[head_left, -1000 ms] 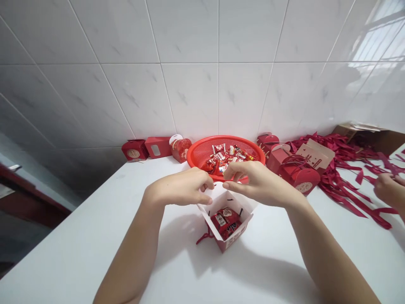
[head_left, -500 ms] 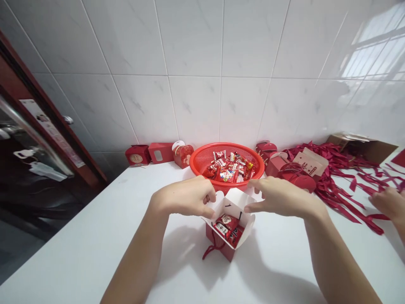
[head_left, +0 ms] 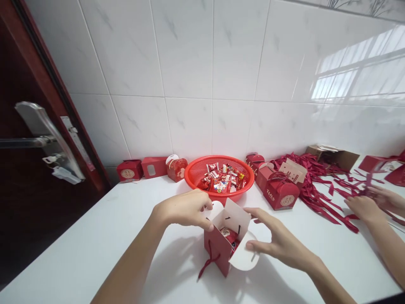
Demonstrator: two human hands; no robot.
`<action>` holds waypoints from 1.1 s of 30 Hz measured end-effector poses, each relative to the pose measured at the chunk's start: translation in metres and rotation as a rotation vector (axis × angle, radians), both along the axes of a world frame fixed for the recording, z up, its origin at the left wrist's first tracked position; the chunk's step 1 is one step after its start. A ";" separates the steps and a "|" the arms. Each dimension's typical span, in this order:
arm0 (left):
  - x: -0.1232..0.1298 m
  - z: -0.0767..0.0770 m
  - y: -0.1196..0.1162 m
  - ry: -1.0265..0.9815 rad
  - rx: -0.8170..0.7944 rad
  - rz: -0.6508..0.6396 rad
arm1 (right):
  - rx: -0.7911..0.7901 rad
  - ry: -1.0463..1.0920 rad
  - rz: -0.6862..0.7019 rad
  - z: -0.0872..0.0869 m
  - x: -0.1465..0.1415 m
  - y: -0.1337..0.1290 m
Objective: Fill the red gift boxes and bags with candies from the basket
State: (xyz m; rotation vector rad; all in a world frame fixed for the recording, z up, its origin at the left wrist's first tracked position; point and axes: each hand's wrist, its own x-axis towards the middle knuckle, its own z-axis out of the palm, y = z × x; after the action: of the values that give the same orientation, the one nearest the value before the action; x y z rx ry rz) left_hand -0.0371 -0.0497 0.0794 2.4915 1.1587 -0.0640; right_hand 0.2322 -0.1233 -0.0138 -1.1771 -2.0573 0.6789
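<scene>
A red box point(head_left: 218, 249) with white inner flaps stands open at the front middle of the table, with red wrapped sweets point(head_left: 230, 237) inside and a dark red cord on its near side. My left hand point(head_left: 186, 211) pinches the rounded flap and edge at the box's left. On the right, my right hand point(head_left: 275, 240) has its thumb on the rounded white flap point(head_left: 245, 255) and its other fingers by the back flap. Just behind the box is a red basket point(head_left: 219, 195) of sweets.
Red boxes point(head_left: 154, 167) line the wall at the left; others point(head_left: 278, 190) stand right of the basket. Ribbons point(head_left: 319, 202) lie before a brown carton point(head_left: 335, 157). Another person's hands point(head_left: 363, 207) work with ribbon at the far right. A door point(head_left: 31, 202) is at left.
The near side of the box has come up, and its right flap leans outward under my right thumb. My right hand has lowered. The view has shifted; another person's second hand now shows.
</scene>
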 end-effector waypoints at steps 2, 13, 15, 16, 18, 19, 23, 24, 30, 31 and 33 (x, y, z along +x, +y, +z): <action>-0.002 -0.006 0.006 0.013 -0.025 0.022 | 0.041 0.050 0.017 -0.015 -0.005 -0.001; 0.005 -0.023 0.000 -0.020 -0.045 0.084 | 0.064 0.280 0.183 -0.053 -0.023 -0.002; 0.009 -0.023 -0.001 -0.023 -0.031 0.069 | 0.060 0.251 0.180 -0.052 -0.021 -0.004; 0.011 -0.023 -0.001 -0.018 -0.021 0.058 | 0.056 0.239 0.165 -0.051 -0.021 -0.005; 0.016 -0.024 -0.003 -0.004 -0.007 0.023 | 0.049 0.230 0.120 -0.051 -0.023 -0.006; 0.019 -0.025 -0.004 0.001 -0.007 -0.002 | 0.049 0.236 0.099 -0.052 -0.025 -0.006; 0.026 -0.026 -0.009 0.011 -0.048 -0.088 | 0.050 0.268 0.009 -0.052 -0.034 -0.005; 0.027 -0.025 -0.010 0.010 -0.056 -0.099 | 0.052 0.272 -0.008 -0.052 -0.036 -0.004; 0.030 -0.022 -0.015 -0.044 -0.081 -0.140 | 0.082 0.381 -0.179 -0.054 -0.044 -0.001; 0.032 -0.022 -0.017 -0.047 -0.080 -0.138 | 0.074 0.411 -0.213 -0.055 -0.044 0.000; 0.035 -0.025 -0.024 -0.038 -0.062 -0.106 | 0.052 0.451 -0.257 -0.057 -0.043 0.002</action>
State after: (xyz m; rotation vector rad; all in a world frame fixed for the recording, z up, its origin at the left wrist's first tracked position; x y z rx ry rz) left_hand -0.0021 -0.0733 0.0540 2.4873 0.9940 -0.0794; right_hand 0.1889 -0.1208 -0.0712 -1.1143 -1.5112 0.6869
